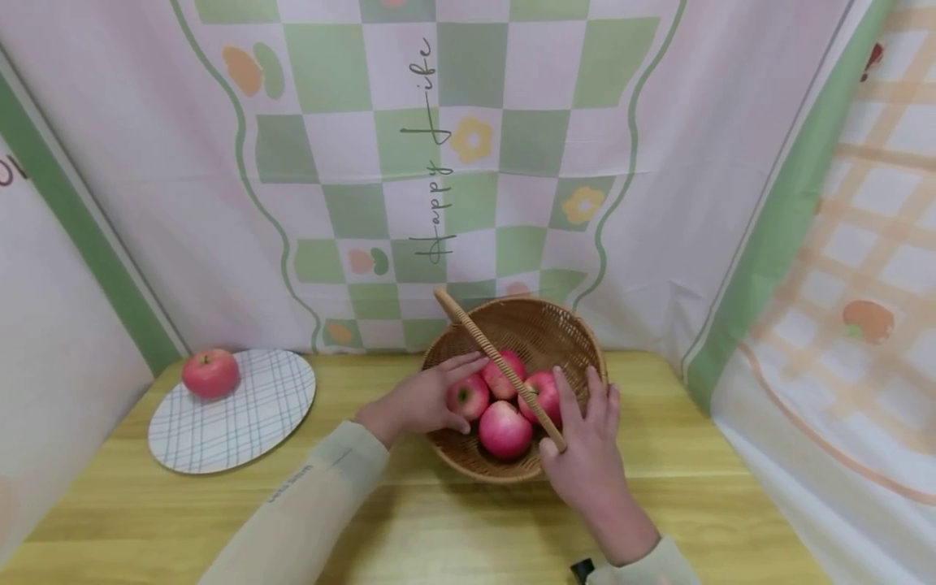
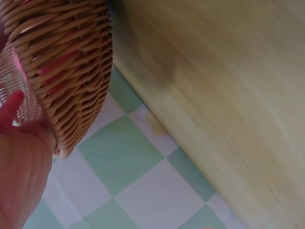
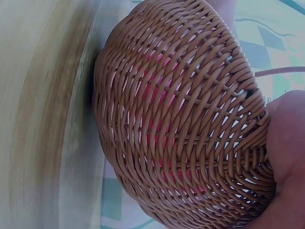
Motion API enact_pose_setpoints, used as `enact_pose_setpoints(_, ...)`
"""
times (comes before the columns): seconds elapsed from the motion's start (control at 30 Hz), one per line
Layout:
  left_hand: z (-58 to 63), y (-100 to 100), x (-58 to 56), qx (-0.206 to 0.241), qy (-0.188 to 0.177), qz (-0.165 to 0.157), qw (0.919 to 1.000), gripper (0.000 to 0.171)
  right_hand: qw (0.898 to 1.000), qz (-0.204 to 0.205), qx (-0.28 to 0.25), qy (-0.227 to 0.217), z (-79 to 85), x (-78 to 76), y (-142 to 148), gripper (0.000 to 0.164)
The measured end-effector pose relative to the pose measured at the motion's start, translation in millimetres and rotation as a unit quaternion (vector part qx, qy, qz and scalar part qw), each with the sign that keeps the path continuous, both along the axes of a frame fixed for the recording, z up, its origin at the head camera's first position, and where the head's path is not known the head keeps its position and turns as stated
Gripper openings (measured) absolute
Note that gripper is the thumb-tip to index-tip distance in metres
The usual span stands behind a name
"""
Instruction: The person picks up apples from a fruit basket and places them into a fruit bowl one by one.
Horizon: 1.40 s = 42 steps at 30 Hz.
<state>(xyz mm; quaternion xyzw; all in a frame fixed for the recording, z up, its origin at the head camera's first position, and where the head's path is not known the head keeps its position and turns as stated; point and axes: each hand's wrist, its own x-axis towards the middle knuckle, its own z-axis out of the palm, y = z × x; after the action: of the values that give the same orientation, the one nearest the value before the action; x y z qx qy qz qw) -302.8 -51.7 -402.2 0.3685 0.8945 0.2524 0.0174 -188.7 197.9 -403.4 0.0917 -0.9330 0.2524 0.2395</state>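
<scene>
Centrally, on the counter (image 1: pixel 468 528): one wicker basket (image 1: pixel 526 325) holding four apples (image 1: pixel 505 430). Left hand (image 1: pixel 426 398): thumb and fingers astride the leftmost apple (image 1: pixel 468 396), grip unclear. Right hand (image 1: pixel 588 463): fingers extended, resting at the basket's rim. Left: checked plate (image 1: pixel 244 431), fifth apple (image 1: pixel 210 374).

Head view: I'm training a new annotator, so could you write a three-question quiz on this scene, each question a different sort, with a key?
1. Count: how many apples show inside the wicker basket in the head view?
2. Fill in: the one thing lying on the plate is an ____.
3. True or false: in the head view, the left hand is nearer the plate than the right hand is.

Key:
1. Four.
2. Apple.
3. True.
</scene>
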Motion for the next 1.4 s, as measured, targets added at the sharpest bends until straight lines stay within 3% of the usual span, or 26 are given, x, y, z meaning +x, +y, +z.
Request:
enact_pose_setpoints(0.1,-2.7,0.8,0.9,-0.009,0.003,-0.011,0.9999,0.099,1.0,0.001,-0.002,0.002,-0.3,0.0,0.0,0.098)
enact_pose_setpoints(0.33,-2.2,-0.4,2.8,-0.043,0.058,-0.034,0.9968,0.073,1.0,0.007,-0.005,0.015,0.1,0.3,0.0,0.098)
enact_pose_setpoints(0.5,-0.9,-0.6,5.1,-0.054,0.046,-0.026,0.9972,0.071,1.0,0.01,-0.007,0.027,1.0,0.3,0.7,0.097)
enact_pose_setpoints(0.63,-2.8,1.6,6.8,-0.053,0.048,-0.039,0.9967,0.066,1.0,0.007,-0.002,0.018,1.7,0.0,0.6,0.097)
enact_pose_setpoints(0.83,-6.4,6.3,8.9,-0.045,0.063,-0.054,0.9955,0.062,1.0,0.009,-0.006,0.016,1.3,-0.8,0.9,0.094)
enact_pose_setpoints(1.1,-10.3,6.1,10.0,-0.05,0.083,-0.045,0.9942,0.068,0.999,0.012,0.001,0.035,3.2,0.1,-1.5,0.092)
enact_pose_setpoints(1.17,-10.6,5.6,9.9,-0.029,0.069,-0.045,0.9962,0.066,0.999,0.013,0.003,0.035,3.4,0.2,-1.8,0.091)
enact_pose_setpoints(1.27,-9.4,4.1,9.6,0.022,0.014,-0.038,0.9989,0.066,0.999,0.011,0.003,0.031,3.3,0.2,-1.9,0.09)
enact_pose_setpoints(1.4,-6.0,1.5,9.0,0.096,-0.052,-0.022,0.9938,0.068,1.0,0.008,0.001,0.027,2.4,0.0,-1.3,0.09)
